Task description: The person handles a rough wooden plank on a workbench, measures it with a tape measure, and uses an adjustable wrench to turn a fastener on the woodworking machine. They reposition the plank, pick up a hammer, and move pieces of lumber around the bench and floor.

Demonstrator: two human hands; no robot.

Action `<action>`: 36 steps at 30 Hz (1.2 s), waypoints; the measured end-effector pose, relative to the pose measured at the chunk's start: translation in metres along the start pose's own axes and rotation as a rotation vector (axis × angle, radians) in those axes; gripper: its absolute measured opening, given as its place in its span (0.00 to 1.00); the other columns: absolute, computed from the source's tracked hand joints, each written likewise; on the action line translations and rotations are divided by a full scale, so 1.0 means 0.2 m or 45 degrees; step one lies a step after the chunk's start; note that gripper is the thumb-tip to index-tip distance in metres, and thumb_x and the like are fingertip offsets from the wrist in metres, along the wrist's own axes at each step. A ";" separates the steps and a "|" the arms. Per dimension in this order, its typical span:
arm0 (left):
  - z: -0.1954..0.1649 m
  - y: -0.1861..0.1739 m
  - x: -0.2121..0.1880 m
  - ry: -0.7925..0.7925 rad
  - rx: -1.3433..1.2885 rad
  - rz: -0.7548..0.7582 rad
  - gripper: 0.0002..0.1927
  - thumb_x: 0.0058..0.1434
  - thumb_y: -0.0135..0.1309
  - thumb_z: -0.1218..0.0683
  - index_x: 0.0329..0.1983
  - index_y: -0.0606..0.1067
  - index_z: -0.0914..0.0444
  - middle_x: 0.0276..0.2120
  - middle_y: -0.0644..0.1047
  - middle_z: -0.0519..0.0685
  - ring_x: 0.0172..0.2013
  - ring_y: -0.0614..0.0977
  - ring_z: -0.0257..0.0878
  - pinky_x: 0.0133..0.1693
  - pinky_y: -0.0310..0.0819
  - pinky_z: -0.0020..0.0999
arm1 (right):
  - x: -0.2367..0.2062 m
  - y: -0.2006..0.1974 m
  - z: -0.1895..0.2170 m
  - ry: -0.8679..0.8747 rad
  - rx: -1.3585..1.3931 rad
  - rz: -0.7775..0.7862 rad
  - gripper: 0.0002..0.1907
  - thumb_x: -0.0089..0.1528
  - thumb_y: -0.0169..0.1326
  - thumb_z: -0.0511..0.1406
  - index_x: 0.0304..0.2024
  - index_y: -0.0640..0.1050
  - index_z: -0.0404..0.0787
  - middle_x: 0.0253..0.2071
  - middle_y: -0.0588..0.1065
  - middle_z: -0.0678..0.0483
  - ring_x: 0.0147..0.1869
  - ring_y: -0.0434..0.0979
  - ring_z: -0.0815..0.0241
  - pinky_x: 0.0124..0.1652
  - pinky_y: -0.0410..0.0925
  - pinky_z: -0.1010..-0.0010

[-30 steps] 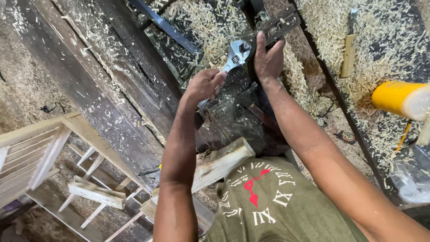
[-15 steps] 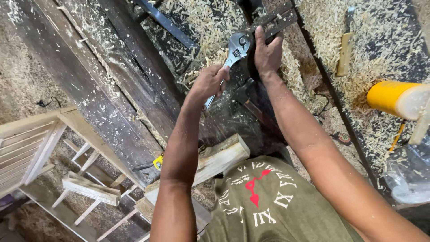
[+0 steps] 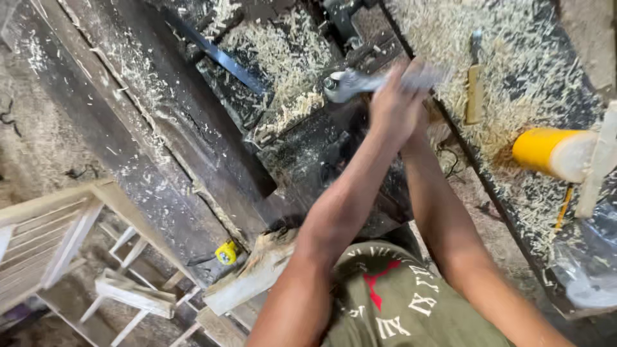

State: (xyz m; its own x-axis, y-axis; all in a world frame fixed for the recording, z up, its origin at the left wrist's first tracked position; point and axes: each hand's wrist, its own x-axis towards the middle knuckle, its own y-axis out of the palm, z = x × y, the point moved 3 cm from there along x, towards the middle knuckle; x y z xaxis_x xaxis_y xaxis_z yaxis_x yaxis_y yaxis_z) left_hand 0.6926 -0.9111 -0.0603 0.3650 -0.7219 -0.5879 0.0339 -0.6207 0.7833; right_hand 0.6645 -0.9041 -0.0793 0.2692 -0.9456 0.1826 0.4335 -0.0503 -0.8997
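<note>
Head view: both hands [image 3: 397, 103] clasped together around wrench [image 3: 350, 83] handle; wrench head projects left.

A silver-grey wrench [image 3: 350, 83] gleamed at upper centre, above a black, grimy machine [image 3: 334, 160]. Pale cream wood shavings [image 3: 514, 71] speckled the dark bench at upper right. A bright yellow cylinder [image 3: 546, 151] had a cream end. A small yellow tape measure [image 3: 225, 252] sat lower left. The olive-green shirt [image 3: 411, 302] bore white numerals and a red mark

Both arms reach forward, left hand [image 3: 393, 103] overlapping right, blurred.
</note>
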 end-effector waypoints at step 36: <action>-2.17 -0.06 0.41 0.539 2.493 -0.041 0.20 0.72 0.53 0.45 0.30 0.82 0.60 0.17 0.75 0.44 0.17 0.75 0.30 0.21 0.71 0.30 | 0.01 0.07 0.38 -0.645 0.412 0.251 0.40 0.70 0.56 0.57 0.72 0.67 0.36 0.78 0.55 0.43 0.82 0.53 0.42 0.76 0.54 0.47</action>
State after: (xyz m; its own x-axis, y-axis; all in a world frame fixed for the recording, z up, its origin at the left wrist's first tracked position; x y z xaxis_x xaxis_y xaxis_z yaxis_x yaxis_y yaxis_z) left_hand 1.1265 -0.8311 -0.0301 0.5504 -0.7831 -0.2894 -0.7209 -0.2709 -0.6379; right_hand 0.7360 -0.8828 -0.0620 0.7099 -0.6539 0.2617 0.5510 0.2841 -0.7847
